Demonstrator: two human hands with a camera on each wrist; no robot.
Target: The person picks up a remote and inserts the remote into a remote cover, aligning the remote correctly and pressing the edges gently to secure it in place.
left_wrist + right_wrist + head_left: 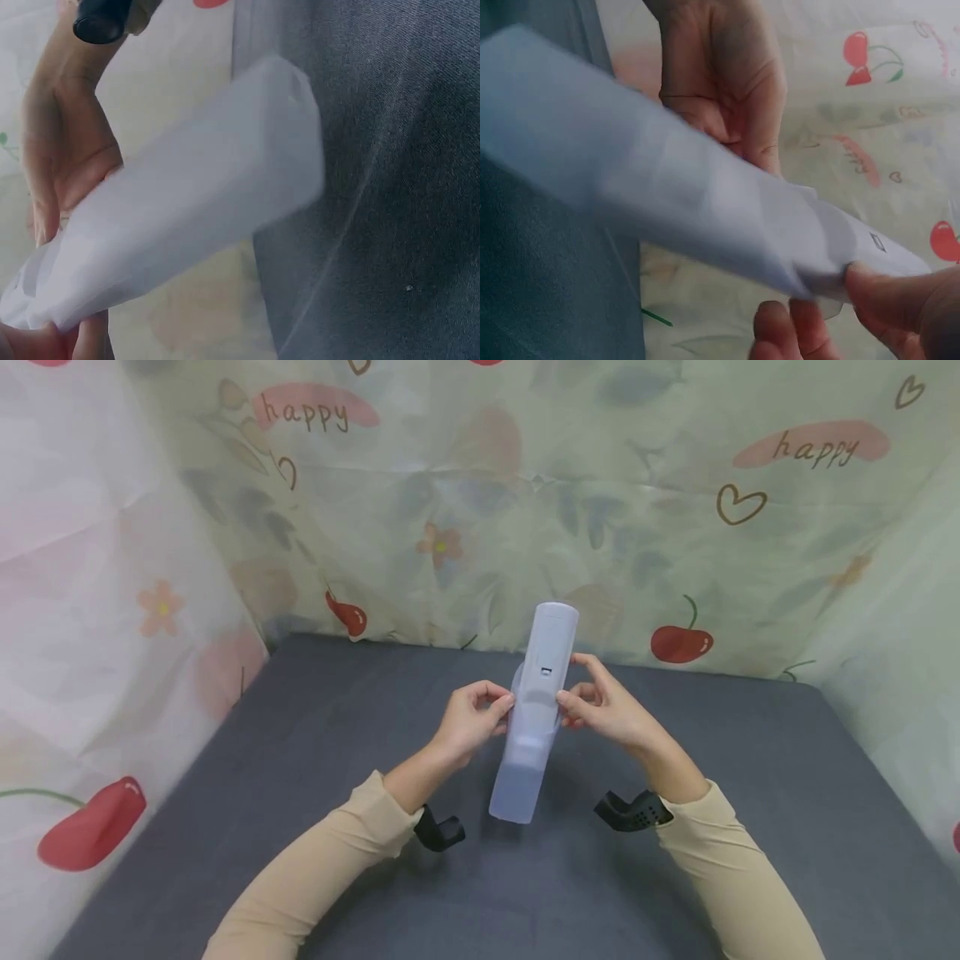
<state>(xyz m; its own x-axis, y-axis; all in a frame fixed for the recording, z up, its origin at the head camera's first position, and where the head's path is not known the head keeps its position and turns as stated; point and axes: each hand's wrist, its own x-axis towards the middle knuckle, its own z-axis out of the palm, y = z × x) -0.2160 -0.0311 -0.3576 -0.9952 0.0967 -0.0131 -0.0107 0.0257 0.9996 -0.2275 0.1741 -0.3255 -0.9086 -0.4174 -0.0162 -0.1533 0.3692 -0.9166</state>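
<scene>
A long white device point(534, 714) is held tilted above the dark table, its top leaning right in the head view. It has a small rectangular port point(547, 671) on its upper part and a frosted, see-through lower section point(514, 789). My left hand point(474, 714) pinches its left side near mid-length with thumb and bent fingers. On the opposite side, my right hand point(603, 706) grips it, thumb point(870, 289) on the near face and fingers around behind. The left wrist view shows the squared lower end point(289, 142) pointing toward the table side.
A dark grey cloth-covered table point(315, 743) lies under the hands. Printed curtains point(487, 460) with cherries and flowers hang behind it and at both sides. Black brackets point(633, 811) sit at both wrists, below tan sleeves point(322, 852).
</scene>
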